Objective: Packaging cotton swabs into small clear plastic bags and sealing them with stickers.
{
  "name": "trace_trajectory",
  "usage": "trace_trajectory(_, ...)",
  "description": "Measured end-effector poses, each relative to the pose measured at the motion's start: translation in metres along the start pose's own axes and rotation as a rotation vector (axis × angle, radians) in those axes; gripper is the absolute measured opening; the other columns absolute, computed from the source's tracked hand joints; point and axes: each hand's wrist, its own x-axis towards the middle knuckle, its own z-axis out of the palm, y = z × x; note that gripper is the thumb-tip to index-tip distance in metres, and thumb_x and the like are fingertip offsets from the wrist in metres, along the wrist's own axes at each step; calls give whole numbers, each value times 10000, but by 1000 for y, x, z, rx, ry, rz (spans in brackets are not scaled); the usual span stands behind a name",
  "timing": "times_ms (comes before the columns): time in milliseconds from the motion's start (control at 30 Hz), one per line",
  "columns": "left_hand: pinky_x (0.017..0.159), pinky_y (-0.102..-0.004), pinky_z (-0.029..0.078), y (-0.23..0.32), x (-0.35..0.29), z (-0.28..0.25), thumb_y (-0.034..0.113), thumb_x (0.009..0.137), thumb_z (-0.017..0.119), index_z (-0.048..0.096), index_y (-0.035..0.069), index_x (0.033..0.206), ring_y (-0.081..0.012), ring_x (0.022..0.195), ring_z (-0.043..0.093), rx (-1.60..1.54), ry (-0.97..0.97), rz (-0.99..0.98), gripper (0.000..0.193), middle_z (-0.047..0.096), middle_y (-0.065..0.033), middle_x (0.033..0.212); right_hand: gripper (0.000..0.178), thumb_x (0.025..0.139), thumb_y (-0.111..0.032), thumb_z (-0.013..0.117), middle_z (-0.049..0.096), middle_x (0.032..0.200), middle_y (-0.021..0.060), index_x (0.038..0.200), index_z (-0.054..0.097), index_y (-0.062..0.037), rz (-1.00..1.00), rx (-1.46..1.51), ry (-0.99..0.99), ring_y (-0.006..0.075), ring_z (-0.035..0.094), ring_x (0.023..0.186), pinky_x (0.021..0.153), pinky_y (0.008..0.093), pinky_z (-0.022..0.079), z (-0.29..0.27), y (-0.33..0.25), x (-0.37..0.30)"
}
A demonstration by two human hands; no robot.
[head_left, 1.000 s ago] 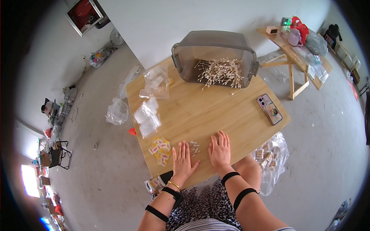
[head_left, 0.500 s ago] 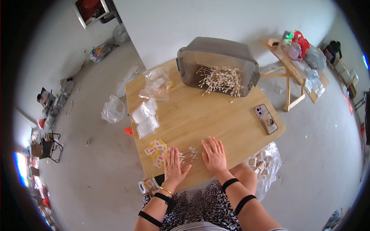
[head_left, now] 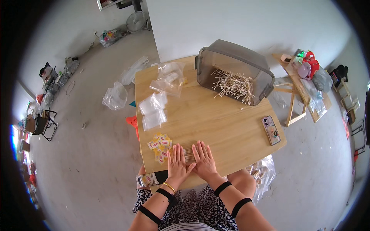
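Observation:
Between my two hands, near the front edge of the wooden table (head_left: 216, 129), lies a small row of cotton swabs (head_left: 189, 154). My left hand (head_left: 177, 163) is flat with fingers stretched out, its inner side against one end of the row. On the other end, my right hand (head_left: 204, 161) is likewise stretched out, and the two thumbs come close together below the swabs. A pile of yellow and white paper labels (head_left: 160, 146) sits just left of my left hand. Further back, a grey translucent bin (head_left: 235, 57) is tipped on its side with many loose cotton swabs (head_left: 235, 85) inside.
Clear plastic bags (head_left: 154, 109) lie along the table's left side, with another clear bag (head_left: 169, 79) behind them. A phone (head_left: 271, 130) rests at the right. A black-and-printed packet (head_left: 152, 178) is at the near left corner. A wooden side table (head_left: 283, 63) stands beyond.
My right hand has moved left to the swabs, closing the gap to my left hand. The swabs now lie in a tighter, more even row. The whole view has shifted.

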Motion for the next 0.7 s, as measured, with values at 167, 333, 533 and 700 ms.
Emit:
trace_trajectory(167,1235,-544,-21,1,-1,-7,694,965,319,172,-77,1556,-339,1551,47,-58,31,15,982,132,-242,1647,947,870,-501,626,191,1638,217,1578,206,-31,4,85,-43,330,144,1539,1255,497,84,-11,6,-3)
trace_trajectory(333,1246,-522,-1,8,7,-12,708,963,303,178,-32,1571,-279,1557,62,-38,-23,203,966,139,-178,1664,948,890,-511,635,196,1636,214,1577,197,-26,91,96,-2,335,141,1538,1247,506,81,-27,24,-22)
trace_trajectory(533,1250,-516,-6,14,6,-12,697,974,277,167,-17,1578,-253,1556,77,46,-15,196,942,157,-154,1665,899,926,-513,587,207,1637,195,1576,203,-24,195,117,16,326,139,1539,1246,507,79,-19,29,-48)
trace_trajectory(700,1245,-538,-8,16,6,-1,709,965,288,171,-22,1576,-256,1556,82,96,-25,176,960,156,-157,1665,875,936,-526,564,249,1629,171,1574,226,-33,230,109,38,304,173,1534,1241,517,107,-14,27,-54)
